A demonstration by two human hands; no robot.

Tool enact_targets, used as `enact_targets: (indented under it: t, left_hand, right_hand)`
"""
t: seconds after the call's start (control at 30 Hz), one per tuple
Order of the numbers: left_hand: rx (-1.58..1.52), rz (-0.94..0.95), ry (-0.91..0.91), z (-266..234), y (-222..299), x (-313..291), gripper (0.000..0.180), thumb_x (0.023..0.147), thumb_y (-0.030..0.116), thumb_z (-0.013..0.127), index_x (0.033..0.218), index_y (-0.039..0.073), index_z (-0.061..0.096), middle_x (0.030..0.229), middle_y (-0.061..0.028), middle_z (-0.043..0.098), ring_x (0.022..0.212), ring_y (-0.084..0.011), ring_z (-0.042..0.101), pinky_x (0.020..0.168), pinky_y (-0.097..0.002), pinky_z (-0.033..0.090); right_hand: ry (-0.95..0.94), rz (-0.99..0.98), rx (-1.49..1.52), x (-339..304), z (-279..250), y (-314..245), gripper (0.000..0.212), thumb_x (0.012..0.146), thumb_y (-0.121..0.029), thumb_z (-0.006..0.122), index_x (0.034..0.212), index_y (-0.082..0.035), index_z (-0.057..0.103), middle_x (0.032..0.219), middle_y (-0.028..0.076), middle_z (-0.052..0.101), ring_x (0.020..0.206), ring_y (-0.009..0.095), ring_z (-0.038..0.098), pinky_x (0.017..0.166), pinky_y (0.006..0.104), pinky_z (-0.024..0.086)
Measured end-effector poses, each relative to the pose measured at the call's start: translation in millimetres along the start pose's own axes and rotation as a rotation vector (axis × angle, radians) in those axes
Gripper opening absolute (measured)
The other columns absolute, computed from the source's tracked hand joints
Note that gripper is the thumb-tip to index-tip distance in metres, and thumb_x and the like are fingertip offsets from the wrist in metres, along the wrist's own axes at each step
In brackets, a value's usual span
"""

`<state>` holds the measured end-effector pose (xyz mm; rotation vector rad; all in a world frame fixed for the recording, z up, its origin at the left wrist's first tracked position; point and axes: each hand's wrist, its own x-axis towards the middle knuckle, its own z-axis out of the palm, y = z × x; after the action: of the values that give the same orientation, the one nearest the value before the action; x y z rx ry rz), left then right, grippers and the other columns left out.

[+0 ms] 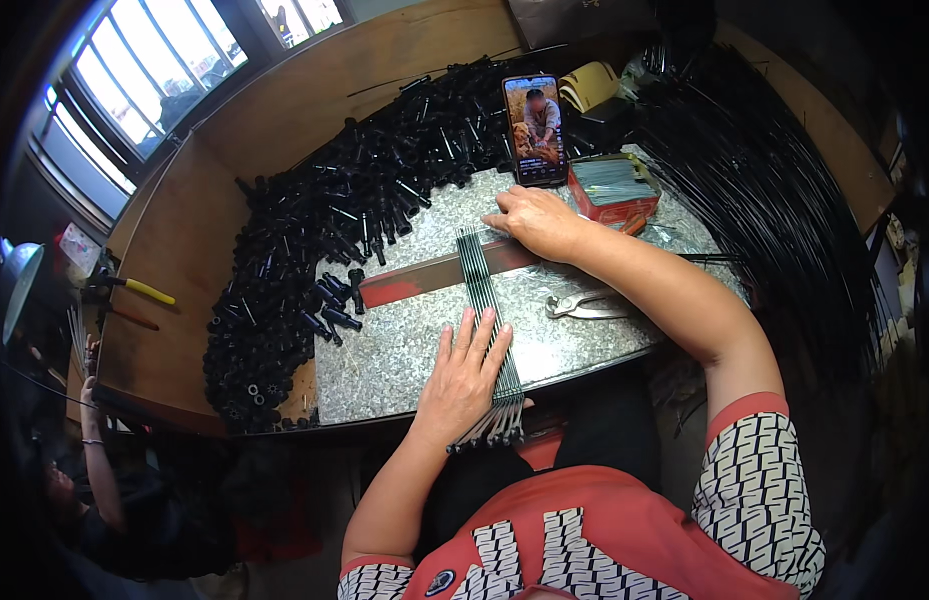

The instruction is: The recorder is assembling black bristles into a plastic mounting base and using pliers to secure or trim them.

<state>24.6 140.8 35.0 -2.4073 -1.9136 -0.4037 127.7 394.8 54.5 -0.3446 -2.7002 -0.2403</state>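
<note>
Head view: left hand (460,385) lies palm down, fingers extended and slightly spread, pressed flat on a row of thin dark rods (480,280); no grasp observed. The rods lie side by side across a red-and-grey bar (415,278) on the metal worktop (380,385), their near ends projecting past its front edge. Right forearm reaches diagonally up and leftward; right hand (540,222) is partly curled near the rods' far ends. Whether it grips anything cannot be determined.
</note>
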Motion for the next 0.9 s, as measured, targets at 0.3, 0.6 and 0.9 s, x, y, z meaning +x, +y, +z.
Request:
enact_targets:
  t: [0.3, 0.6, 0.9]
  left_hand:
    - [0.012, 0.018, 0.001, 0.7, -1.6, -1.1, 0.095, 0.073, 0.058, 0.071, 0.141, 0.001, 0.038, 0.147, -0.026, 0.03, 0.14, -0.0422, 0.023, 0.112, -0.0548, 0.023]
    - [0.004, 0.023, 0.011, -0.3, -0.9, 0.5, 0.095, 0.073, 0.058, 0.07, 0.141, 0.0, 0.038, 0.147, -0.0266, 0.031, 0.14, -0.043, 0.024, 0.112, -0.0551, 0.024]
    - [0.011, 0.025, 0.024, 1.6, -2.2, -1.1, 0.095, 0.073, 0.058, 0.071, 0.141, 0.001, 0.037, 0.147, -0.0261, 0.031, 0.14, -0.0428, 0.024, 0.112, -0.0551, 0.024]
  right_hand:
    - [-0.071, 0.009, 0.065, 1.5, -0.1, 2.0, 0.026, 0.084, -0.013, 0.052, 0.104, -0.011, 0.069, 0.094, 0.013, 0.06, 0.096, 0.03, 0.059, 0.079, 0.0417, 0.051]
    - [-0.039, -0.019, 0.092, 6.1, 4.9, 0.9, 0.027, 0.086, -0.013, 0.052, 0.107, -0.011, 0.069, 0.094, 0.014, 0.059, 0.096, 0.03, 0.059, 0.08, 0.0417, 0.05]
    - [-0.023, -0.008, 0.122, 5.5, 5.3, -2.1, 0.03, 0.086, -0.013, 0.051, 0.111, -0.011, 0.067, 0.096, 0.015, 0.059, 0.098, 0.031, 0.059, 0.084, 0.0417, 0.049]
